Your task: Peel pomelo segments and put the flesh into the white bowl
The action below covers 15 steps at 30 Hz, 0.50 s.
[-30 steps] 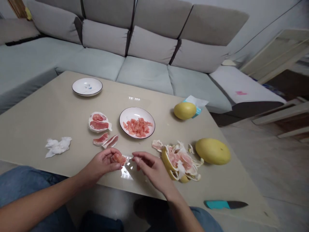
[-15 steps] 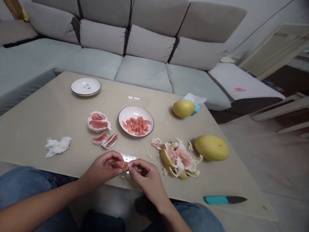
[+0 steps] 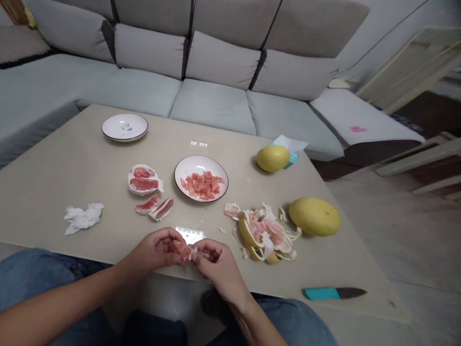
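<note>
A reddish pomelo segment is gripped by the fingers of my left hand, just above the table's near edge. My right hand pinches a pale bit, which looks like membrane, at the segment's right end. Beyond the hands, two loose pomelo segments lie beside a partly peeled pomelo chunk with white pith. A white plate with a dark rim holds several pieces of pink pulp. To the right, yellow peel cups a heap of pale membrane scraps.
Two whole pomelos sit on the right side of the table, the farther one against a blue tissue pack. A teal-handled knife lies near the front right. Crumpled tissue is at left, another plate farther back. A sofa stands behind.
The pomelo segment has tilted in my left hand, showing more of its red flesh. My right hand stays at its end. The whole view has shifted slightly.
</note>
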{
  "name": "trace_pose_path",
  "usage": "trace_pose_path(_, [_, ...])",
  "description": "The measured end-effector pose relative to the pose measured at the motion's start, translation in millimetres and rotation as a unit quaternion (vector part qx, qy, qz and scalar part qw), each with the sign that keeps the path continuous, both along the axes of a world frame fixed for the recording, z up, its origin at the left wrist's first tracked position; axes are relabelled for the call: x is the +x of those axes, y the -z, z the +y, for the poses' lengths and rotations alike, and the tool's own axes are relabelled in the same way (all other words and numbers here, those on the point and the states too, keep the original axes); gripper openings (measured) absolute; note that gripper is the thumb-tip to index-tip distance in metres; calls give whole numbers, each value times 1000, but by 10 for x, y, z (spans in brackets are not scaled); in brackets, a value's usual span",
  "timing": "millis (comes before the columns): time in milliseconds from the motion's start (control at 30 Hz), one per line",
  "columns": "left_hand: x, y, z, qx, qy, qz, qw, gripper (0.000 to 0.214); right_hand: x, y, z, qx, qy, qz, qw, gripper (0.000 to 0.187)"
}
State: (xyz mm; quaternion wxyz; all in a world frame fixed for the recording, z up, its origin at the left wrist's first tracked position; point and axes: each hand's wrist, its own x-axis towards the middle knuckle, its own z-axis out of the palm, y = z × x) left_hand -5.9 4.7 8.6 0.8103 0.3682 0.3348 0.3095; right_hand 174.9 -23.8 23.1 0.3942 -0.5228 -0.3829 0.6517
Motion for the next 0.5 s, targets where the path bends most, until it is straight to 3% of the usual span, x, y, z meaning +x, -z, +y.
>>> trace_pose_path(233, [-26, -7, -36, -131, 50, -129, 982, 28, 15, 36, -8, -39, -6, 63, 997, 24])
trace_pose_path(500, [-61, -58, 26, -138, 8, -134, 981, 25, 136, -76, -1, 10, -2, 35, 999, 34])
